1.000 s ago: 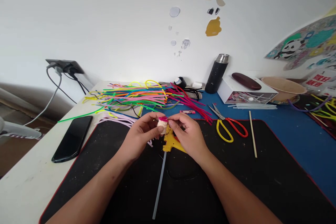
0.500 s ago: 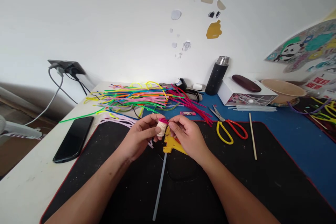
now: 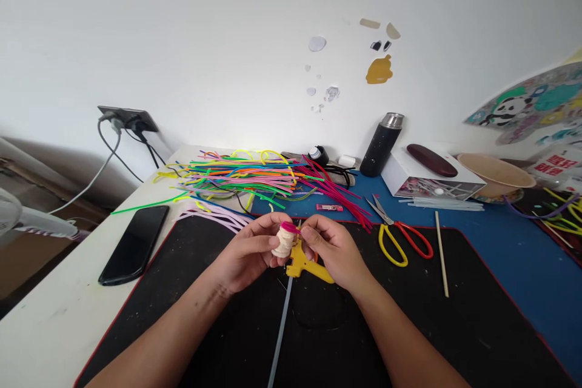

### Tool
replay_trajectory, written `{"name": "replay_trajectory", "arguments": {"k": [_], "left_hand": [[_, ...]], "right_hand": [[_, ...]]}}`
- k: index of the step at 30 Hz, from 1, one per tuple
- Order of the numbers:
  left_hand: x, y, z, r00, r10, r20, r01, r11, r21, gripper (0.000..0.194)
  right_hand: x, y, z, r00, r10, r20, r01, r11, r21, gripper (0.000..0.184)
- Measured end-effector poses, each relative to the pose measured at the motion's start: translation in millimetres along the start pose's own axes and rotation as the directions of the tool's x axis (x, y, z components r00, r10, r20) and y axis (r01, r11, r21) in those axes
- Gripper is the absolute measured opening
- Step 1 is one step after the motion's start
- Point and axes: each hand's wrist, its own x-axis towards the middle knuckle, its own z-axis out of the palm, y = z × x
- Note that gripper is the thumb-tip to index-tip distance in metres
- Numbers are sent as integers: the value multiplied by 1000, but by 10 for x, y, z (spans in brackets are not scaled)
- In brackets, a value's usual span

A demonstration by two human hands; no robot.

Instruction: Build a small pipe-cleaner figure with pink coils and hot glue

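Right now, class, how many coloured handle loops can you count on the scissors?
2: the yellow loop lies on the black mat; the red loop lies between it and the pale stick. Neither is hidden.

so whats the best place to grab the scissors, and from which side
Probably by the yellow and red handle loops, coming from the near side. The scissors lie flat with both loops towards the person, while the slightly parted blades point away. The open loops should give fingers an easy hold clear of the edges.
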Motion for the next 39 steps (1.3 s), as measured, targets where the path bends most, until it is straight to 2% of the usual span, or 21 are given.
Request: {"name": "replay_trajectory", "arguments": {"k": [9, 15, 21, 34, 39], "left_hand": [[5, -1, -2, 1000, -26, -9, 26, 999, -25, 39], [24, 33, 17, 999, -28, -29, 28, 999, -20, 36], [19, 11, 5, 1000, -21, -13, 21, 1000, -19, 46], [42, 29, 39, 988, 12, -151, 3, 995, 99, 40], [49, 15, 18, 990, -2, -141, 16, 995, 96, 41]], "right_hand": [[3, 23, 6, 1000, 18, -17, -18, 1000, 17, 54], [30, 94, -26, 993, 4, -120, -17, 994, -106, 52], [26, 97, -18, 991, -24, -134, -1, 983, -184, 46], [18, 118, -8, 988, -50, -149, 11, 967, -253, 34], [9, 102, -1, 986, -61, -153, 15, 958, -288, 32]]}}
